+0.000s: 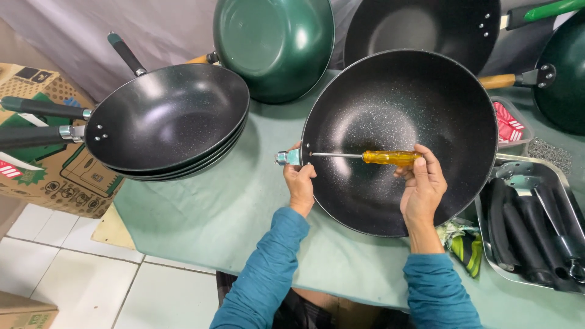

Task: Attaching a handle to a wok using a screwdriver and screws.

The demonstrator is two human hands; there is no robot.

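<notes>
A black speckled wok (399, 103) lies tilted on the green cloth in front of me. My left hand (300, 181) grips its left rim and holds a silver handle bracket (284, 158) against the outside. My right hand (421, 186) holds a screwdriver with a yellow handle (390, 158) inside the wok. Its metal shaft points left, with the tip at the rim by the bracket.
A stack of black woks with handles (164, 119) sits at the left. Green woks (274, 42) and another black one (426, 24) stand at the back. A metal tray of black handles (536, 231) is at the right. A cardboard box (42, 152) sits left of the table.
</notes>
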